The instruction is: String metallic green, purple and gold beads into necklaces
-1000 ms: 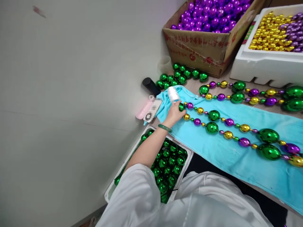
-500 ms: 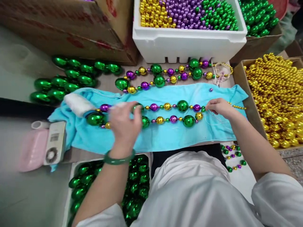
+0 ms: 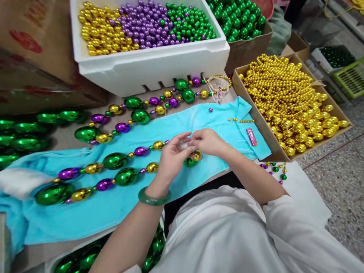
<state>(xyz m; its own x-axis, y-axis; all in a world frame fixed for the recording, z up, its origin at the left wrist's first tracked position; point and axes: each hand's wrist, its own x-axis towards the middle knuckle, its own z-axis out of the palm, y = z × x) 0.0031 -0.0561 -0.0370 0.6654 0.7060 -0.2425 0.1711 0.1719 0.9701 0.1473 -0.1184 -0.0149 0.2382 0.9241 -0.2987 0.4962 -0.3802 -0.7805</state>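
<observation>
Mostly left of hands (image 3: 173, 157), partly beneath: beaded strand (image 3: 115, 161).

speckled grey flr (image 3: 344, 201) w/ dark seams — r. side, greyish-brown worktop (image 3: 64, 139)

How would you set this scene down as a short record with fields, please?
Left hand: over the front bead strand, fingertips close to the right hand; grip unclear
Right hand: near the same strand's right end; grip unclear
Wrist: green bangle on the left
Strand colours: green, purple, gold
Surface under front strand: turquoise towel
Behind: second bead strand; white foam box of small beads
On the right: cardboard box of gold beads
</observation>
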